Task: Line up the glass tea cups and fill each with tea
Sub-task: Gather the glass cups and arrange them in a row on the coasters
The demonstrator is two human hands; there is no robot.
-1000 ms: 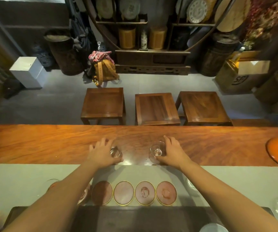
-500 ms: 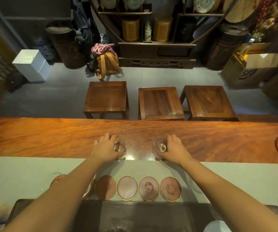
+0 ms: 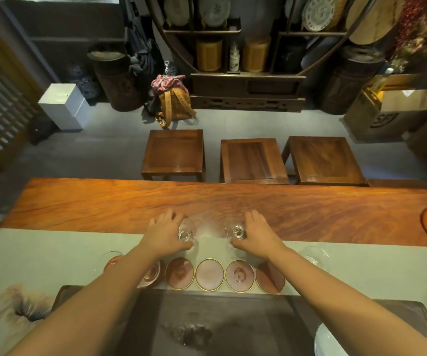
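While each hand gripped a cup, left hand [image 3: 165,233] on the left cup [image 3: 186,230], right hand [image 3: 256,233] on the right cup [image 3: 236,227], setting both gently upright on the coasters [image 3: 210,274] at 6 o'clock seemed best.

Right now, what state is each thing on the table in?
left hand: grips left glass cup
right hand: grips right glass cup
left glass cup: upright, empty
right glass cup: upright, empty
coasters: in a row, all bare
glass pitcher: holds reddish tea, partly hidden by the arm
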